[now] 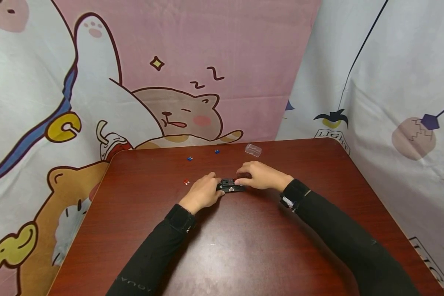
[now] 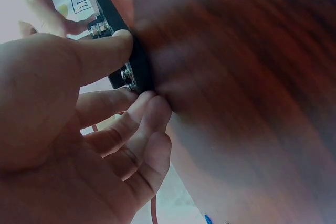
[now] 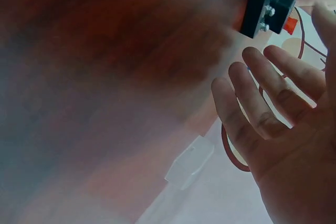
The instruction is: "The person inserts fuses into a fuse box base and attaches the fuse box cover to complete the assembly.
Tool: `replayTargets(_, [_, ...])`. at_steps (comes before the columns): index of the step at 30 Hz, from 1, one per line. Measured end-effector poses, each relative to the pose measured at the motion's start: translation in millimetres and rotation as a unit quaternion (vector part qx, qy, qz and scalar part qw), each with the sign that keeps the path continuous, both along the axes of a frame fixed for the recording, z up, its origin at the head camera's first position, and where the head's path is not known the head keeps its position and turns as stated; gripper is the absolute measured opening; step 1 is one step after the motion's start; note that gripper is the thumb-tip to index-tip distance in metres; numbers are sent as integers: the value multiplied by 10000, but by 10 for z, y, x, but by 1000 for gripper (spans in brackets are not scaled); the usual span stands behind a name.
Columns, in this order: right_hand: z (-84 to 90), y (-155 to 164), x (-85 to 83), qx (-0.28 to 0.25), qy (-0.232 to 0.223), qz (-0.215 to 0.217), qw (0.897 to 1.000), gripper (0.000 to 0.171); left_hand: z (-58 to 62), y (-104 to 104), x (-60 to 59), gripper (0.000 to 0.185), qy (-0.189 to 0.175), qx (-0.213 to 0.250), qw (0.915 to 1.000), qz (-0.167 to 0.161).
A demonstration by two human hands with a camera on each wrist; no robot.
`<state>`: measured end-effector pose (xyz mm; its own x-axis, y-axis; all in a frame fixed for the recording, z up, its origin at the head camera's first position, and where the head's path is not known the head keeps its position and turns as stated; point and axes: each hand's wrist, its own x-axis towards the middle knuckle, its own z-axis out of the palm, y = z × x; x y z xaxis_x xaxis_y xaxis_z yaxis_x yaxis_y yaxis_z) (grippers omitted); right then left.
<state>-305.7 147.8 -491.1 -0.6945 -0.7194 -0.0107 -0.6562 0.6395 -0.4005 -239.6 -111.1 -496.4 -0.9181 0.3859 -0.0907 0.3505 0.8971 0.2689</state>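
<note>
Printed cloth [image 1: 244,49], pink and white with cartoon animals, hangs behind the bench and along both sides, slack enough in places to crease. The bench [image 1: 244,246] is reddish-brown and glossy, with a bright glare near the person; that smooth top could let the work skid if the pressure came from one side only. The left hand [image 1: 201,192] grips one end of the black block, thumb over it and fingers bent against the opposite side. The right hand [image 1: 262,175] has its fingers spread loosely and wrapped around nothing, its thumb at the block's other end. The black block [image 1: 227,187] lies between the hands, around the middle of the bench; whether it rests flat cannot be told. A hard push from the right thumb could twist it out of the left hand's hold. The clear box [image 1: 253,150] sits near the far edge, where a knock could tip it off. Smallest are the blue bits [image 1: 190,158] and red-and-white bits [image 1: 186,182], light enough, probably, for a passing sleeve to scatter.
</note>
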Motion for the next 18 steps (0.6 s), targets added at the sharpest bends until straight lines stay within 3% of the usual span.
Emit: replayTargets(18, [-116, -20, 56, 357, -138, -132, 9992, 59, -12, -13, 5, 52, -5, -39, 10000, -7])
